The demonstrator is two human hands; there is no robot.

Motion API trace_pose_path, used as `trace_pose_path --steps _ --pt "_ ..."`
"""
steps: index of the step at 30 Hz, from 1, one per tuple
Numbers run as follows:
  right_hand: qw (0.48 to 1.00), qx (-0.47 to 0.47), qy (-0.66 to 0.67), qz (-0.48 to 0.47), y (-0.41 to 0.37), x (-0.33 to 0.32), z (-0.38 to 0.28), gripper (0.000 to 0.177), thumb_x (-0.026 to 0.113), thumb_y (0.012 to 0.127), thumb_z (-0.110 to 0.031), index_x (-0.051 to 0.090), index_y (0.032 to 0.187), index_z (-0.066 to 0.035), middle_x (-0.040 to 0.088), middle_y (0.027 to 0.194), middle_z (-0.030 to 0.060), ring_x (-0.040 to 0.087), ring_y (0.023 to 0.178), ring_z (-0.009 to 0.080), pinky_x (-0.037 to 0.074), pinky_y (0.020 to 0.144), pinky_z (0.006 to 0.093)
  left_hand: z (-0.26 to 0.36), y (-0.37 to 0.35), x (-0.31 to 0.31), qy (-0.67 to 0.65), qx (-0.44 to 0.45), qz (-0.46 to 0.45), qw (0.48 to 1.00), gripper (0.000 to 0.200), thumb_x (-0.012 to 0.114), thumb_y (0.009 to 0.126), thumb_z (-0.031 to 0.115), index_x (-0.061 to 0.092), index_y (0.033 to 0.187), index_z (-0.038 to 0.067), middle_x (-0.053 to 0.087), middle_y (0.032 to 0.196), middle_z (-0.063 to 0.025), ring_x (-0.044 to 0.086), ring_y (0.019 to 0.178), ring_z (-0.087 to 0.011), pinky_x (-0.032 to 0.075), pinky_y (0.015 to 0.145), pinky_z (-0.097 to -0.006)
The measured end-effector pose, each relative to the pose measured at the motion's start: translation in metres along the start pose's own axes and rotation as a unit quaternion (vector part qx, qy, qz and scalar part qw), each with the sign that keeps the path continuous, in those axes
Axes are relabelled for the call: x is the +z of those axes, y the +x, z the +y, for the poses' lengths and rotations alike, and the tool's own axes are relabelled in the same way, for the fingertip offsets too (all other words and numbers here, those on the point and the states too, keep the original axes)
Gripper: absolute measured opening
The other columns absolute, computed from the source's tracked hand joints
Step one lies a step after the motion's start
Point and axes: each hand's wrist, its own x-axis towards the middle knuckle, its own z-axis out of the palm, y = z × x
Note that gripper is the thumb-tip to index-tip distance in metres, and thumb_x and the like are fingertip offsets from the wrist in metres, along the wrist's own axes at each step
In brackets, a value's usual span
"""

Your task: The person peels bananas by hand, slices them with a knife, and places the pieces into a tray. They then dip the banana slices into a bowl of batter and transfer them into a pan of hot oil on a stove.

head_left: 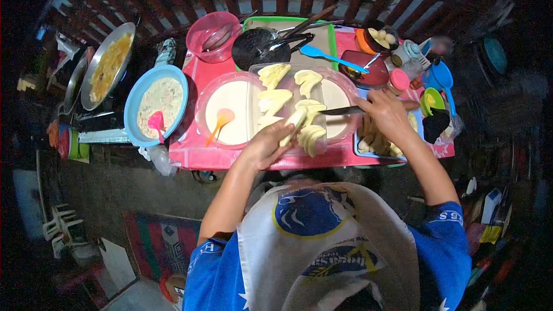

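My left hand (266, 145) grips a peeled banana (295, 122), its fingers wrapped around the lower end. In my right hand (387, 114) is a knife (341, 111), its dark blade pointing left toward the banana. Beneath them lies a clear plastic tray (292, 93) carrying several fan-cut bananas (309, 82) in two columns. The tray rests across a large pink basin of pale batter (227, 99); more of the batter shows to its right. An orange ladle (220, 120) sits in the batter. Below my right hand, a blue tray (358, 148) holds several bananas, partly hidden by the hand.
At left stand a blue basin (131, 106) of chunky mixture with a pink scoop (156, 121) and a pan (109, 64) of yellow food. Behind are a pink bowl (201, 31), a black pan (253, 50) and a blue spatula (331, 57). Jars (398, 79) and bowls crowd the right.
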Motion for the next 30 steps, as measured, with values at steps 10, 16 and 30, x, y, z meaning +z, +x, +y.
trace_pose_path --steps 10,16,30 --pt "0.680 0.232 0.689 -0.094 0.013 0.039 -0.069 0.029 0.054 0.080 -0.020 0.052 0.102 -0.002 0.055 0.074 -0.0015 0.049 0.063 0.0056 0.040 0.056 0.0198 -0.013 0.021 0.023 0.258 0.156 0.078 0.950 0.027 0.049 0.081 0.004 0.048 0.108 0.000 0.057 0.095 -0.0082 0.054 0.088 -0.0135 0.045 0.074 -0.0213" --pt "0.472 0.339 0.813 -0.031 0.030 0.045 -0.087 0.032 0.058 0.077 -0.027 0.055 0.096 -0.001 0.047 0.059 -0.0038 0.043 0.051 0.0043 0.034 0.047 0.0180 -0.002 0.022 0.023 -0.010 0.209 0.127 0.970 0.028 0.054 0.079 0.005 0.048 0.106 0.000 0.057 0.094 -0.0083 0.056 0.085 -0.0134 0.046 0.073 -0.0229" --pt "0.465 0.307 0.829 -0.045 0.046 0.062 -0.097 0.032 0.063 0.073 -0.026 0.056 0.092 -0.001 0.049 0.059 -0.0020 0.046 0.050 0.0059 0.037 0.047 0.0194 0.002 0.017 0.000 -0.058 0.157 0.192 0.967 0.026 0.056 0.080 0.012 0.047 0.101 0.000 0.058 0.090 -0.0090 0.058 0.076 -0.0130 0.048 0.060 -0.0213"
